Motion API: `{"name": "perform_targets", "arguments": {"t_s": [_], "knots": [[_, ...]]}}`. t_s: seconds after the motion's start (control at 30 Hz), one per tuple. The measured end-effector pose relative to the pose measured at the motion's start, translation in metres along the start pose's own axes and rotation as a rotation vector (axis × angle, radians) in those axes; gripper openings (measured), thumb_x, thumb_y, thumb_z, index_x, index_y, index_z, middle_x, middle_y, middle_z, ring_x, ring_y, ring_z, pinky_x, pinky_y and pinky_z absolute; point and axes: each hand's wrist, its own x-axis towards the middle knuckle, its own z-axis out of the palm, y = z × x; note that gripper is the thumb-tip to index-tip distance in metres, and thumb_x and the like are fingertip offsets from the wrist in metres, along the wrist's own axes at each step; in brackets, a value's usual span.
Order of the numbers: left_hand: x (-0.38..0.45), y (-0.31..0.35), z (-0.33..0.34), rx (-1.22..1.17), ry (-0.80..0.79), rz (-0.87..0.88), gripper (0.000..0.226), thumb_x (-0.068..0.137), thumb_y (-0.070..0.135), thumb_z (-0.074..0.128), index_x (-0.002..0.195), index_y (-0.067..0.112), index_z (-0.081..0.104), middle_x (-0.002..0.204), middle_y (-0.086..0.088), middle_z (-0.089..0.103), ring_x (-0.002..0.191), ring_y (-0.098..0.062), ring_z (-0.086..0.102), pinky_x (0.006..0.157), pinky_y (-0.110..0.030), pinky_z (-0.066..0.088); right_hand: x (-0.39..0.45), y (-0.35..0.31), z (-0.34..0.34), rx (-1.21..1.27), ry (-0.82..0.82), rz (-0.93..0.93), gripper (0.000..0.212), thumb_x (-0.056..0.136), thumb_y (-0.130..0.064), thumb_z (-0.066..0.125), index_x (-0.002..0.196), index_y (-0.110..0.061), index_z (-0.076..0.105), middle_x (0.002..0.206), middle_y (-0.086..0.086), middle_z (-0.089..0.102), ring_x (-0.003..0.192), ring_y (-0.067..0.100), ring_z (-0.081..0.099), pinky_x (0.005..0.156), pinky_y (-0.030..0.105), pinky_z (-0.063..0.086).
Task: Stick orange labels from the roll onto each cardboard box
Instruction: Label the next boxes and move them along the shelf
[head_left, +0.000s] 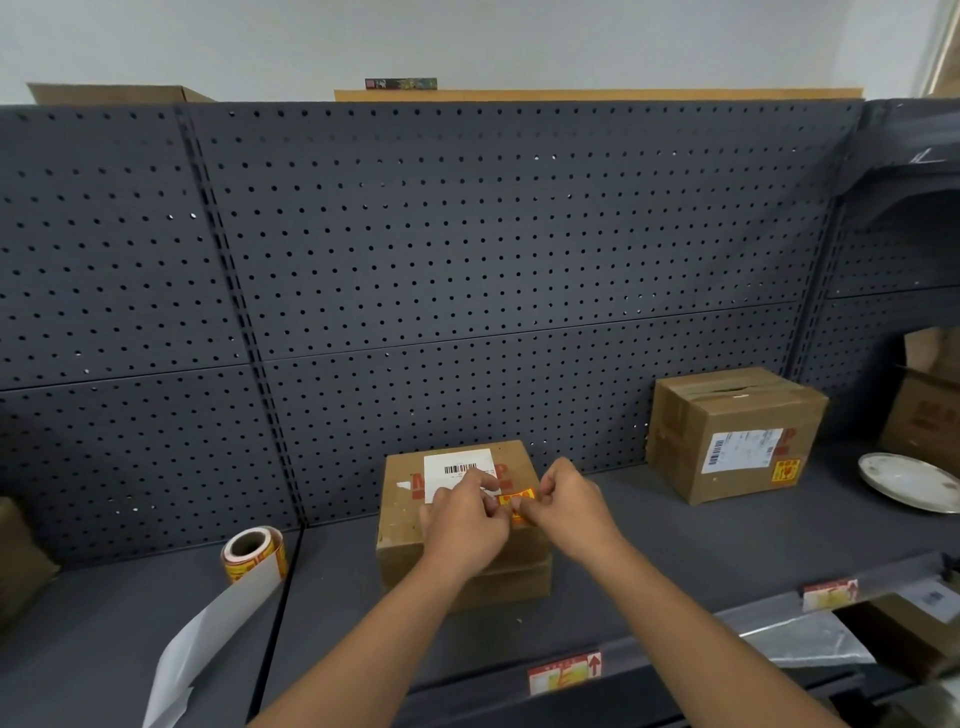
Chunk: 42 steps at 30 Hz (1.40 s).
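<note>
A flat cardboard box (410, 525) with a white barcode sticker lies on the dark shelf in front of me. Both hands are over its top. My left hand (467, 519) and my right hand (566, 506) pinch the two ends of an orange label (514, 501) just above or on the lid; I cannot tell if it touches. The roll of orange labels (254, 553) stands to the left with a long strip of white backing paper (208, 639) trailing toward me. A taller cardboard box (737, 431) at the right carries an orange label (785, 472) on its front.
A grey pegboard wall (467, 260) backs the shelf. White plates (906, 480) lie at the far right beside more cartons (924, 410). Another carton corner (21, 551) shows at the left edge. Price tags (563, 673) hang on the shelf's front rail.
</note>
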Motion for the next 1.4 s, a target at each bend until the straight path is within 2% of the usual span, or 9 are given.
{"name": "perform_targets", "arguments": {"t_s": [0.13,0.27,0.53,0.67,0.77,1.0,1.13,1.27,1.4], "knots": [[-0.002,0.007,-0.005,0.102,-0.004,-0.006,0.022,0.095,0.034,0.058,0.117,0.036,0.052,0.102,0.014,0.065,0.115,-0.016,0.052,0.107,-0.045,0.03,0.0,0.013,0.003,0.125,-0.042,0.091,0.04,0.09,-0.046,0.076,0.097,-0.016,0.051,0.095,-0.001,0.061,0.083,0.013,0.056,0.062,0.027,0.04],[0.007,0.011,-0.004,0.181,-0.007,-0.021,0.027,0.099,0.057,0.052,0.109,0.032,0.049,0.101,0.01,0.07,0.102,-0.017,0.062,0.103,-0.044,0.035,-0.002,0.018,0.011,0.306,-0.108,0.136,0.031,0.102,-0.041,0.062,0.106,-0.01,0.06,0.095,0.001,0.065,0.082,0.014,0.059,0.069,0.031,0.045],[0.012,0.007,0.004,0.259,0.078,0.063,0.016,0.106,0.045,0.046,0.114,0.032,0.051,0.091,0.009,0.073,0.089,-0.014,0.067,0.097,-0.039,0.039,0.015,0.011,0.014,0.111,-0.104,0.17,0.02,0.105,-0.026,0.049,0.089,-0.014,0.049,0.086,0.003,0.055,0.075,0.018,0.051,0.068,0.036,0.042],[0.008,0.01,0.003,0.314,0.119,0.11,0.016,0.108,0.038,0.041,0.118,0.03,0.051,0.097,0.007,0.073,0.089,-0.016,0.067,0.094,-0.038,0.043,0.017,0.001,0.011,-0.156,-0.24,0.196,0.048,0.106,-0.059,0.032,0.113,-0.016,0.052,0.104,0.009,0.067,0.067,0.022,0.064,0.054,0.03,0.053],[0.01,0.007,0.005,0.278,0.123,0.099,0.022,0.106,0.049,0.043,0.119,0.032,0.051,0.097,0.008,0.075,0.093,-0.016,0.069,0.095,-0.039,0.04,0.019,0.009,0.017,-0.194,-0.211,0.129,0.056,0.103,-0.068,0.03,0.111,-0.018,0.053,0.106,0.005,0.066,0.085,0.025,0.065,0.071,0.036,0.055],[0.015,0.003,0.009,0.301,0.057,0.086,0.022,0.108,0.041,0.042,0.128,0.036,0.047,0.102,0.006,0.074,0.096,-0.017,0.067,0.1,-0.041,0.039,0.02,0.02,0.024,-0.098,-0.096,0.077,0.044,0.111,-0.045,0.028,0.103,-0.016,0.06,0.101,0.006,0.068,0.095,0.026,0.065,0.088,0.043,0.054],[0.016,0.0,0.006,0.281,0.03,0.096,0.029,0.108,0.04,0.042,0.136,0.035,0.047,0.102,0.007,0.073,0.098,-0.016,0.066,0.101,-0.041,0.038,0.019,0.015,0.021,-0.154,-0.113,0.074,0.045,0.112,-0.046,0.024,0.101,-0.015,0.056,0.1,0.006,0.065,0.09,0.024,0.062,0.078,0.037,0.05],[0.017,0.0,0.001,0.237,-0.06,0.087,0.049,0.103,0.058,0.042,0.145,0.034,0.04,0.112,0.007,0.074,0.116,-0.019,0.064,0.11,-0.046,0.033,0.015,0.015,0.016,-0.114,-0.181,0.058,0.052,0.107,-0.059,0.029,0.106,-0.015,0.057,0.1,0.004,0.065,0.087,0.019,0.061,0.067,0.034,0.044],[0.015,0.0,0.0,0.267,-0.079,0.113,0.044,0.106,0.052,0.04,0.147,0.036,0.036,0.118,0.004,0.073,0.118,-0.022,0.06,0.11,-0.047,0.032,0.016,0.025,0.016,-0.04,-0.203,0.048,0.044,0.109,-0.052,0.032,0.106,-0.016,0.058,0.095,0.002,0.064,0.076,0.015,0.059,0.059,0.03,0.045]]}}
